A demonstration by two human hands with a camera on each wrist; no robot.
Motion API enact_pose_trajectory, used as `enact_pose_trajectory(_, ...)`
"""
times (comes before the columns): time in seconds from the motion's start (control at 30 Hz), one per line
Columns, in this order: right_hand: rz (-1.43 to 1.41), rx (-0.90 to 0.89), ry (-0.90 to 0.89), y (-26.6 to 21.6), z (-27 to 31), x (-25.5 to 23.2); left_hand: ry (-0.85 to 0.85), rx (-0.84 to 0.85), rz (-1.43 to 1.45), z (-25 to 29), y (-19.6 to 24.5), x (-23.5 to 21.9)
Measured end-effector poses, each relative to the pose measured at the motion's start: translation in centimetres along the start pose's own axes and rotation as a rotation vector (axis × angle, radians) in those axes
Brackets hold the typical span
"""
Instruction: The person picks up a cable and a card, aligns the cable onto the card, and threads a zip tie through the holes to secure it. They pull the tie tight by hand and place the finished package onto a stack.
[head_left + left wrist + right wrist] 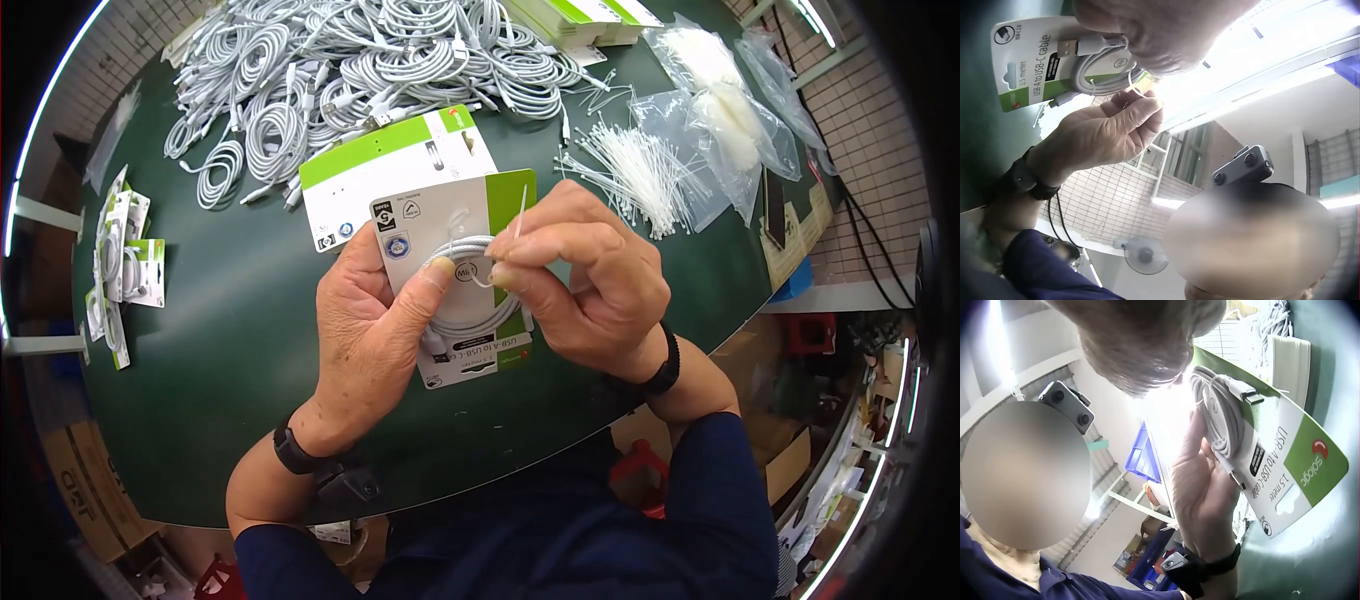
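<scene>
My left hand (pixel 365 320) holds a green and white package card (pixel 420 215) over the table, its thumb pressing a coiled white USB cable (pixel 470 326) against the card's face. The card reads "USB-A to USB-C cable" in the left wrist view. From the right, my right hand (pixel 600 285) pinches a thin white cable tie (pixel 522 208) between thumb and forefinger. This tie loops at the coil's upper part, with a free end sticking up. In the right wrist view, the USB connector (pixel 1252 396) lies on the card beside the coil (pixel 1219 425).
Beyond the hands is a stack of cards (pixel 390 155). A large heap of coiled cables (pixel 350 70) covers the back of the green table (pixel 230 400). Loose cable ties (pixel 640 175) and plastic bags (pixel 735 120) lie at the right. Carded cables (pixel 120 265) sit at the left.
</scene>
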State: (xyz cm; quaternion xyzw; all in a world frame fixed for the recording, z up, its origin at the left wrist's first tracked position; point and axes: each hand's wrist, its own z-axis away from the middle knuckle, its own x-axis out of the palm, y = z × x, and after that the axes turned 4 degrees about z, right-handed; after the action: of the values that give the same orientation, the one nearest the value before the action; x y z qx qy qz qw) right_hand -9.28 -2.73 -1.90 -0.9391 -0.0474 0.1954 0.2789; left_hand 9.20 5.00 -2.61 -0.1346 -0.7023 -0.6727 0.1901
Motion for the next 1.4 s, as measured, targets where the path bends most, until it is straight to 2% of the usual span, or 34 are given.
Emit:
enact_pose_trajectory(0.13, 0.178, -0.107, -0.025, 1.2, -0.6, -0.3, -0.009, 0.015, -0.004, -0.2, -0.4, 0.0)
enact_pose_trajectory(0.3, 0.285, -0.158, -0.082, 1.7, -0.2, -0.3, -0.015, -0.018, -0.007, -0.2, -0.9, -0.2)
enact_pose_trajectory(0.43, 0.336, -0.193, -0.25, 0.8, -0.4, -1.5, -0.036, -0.045, 0.0, -0.2, -0.9, -0.2)
enact_pose_trajectory(0.67, 0.267, -0.229, -0.155, 0.2, 0.2, -1.0, -0.045, -0.009, 0.014, -0.1, -0.5, 0.0)
enact_pose_trajectory(1.1, 0.308, -0.224, -0.192, 0.2, -0.1, -1.2, -0.044, 0.006, 0.021, 0.0, -0.4, 0.1)
enact_pose_trajectory(1.4, 0.261, -0.198, -0.128, 1.2, -0.1, -0.7, -0.046, 0.015, 0.004, 0.1, -0.4, 0.2)
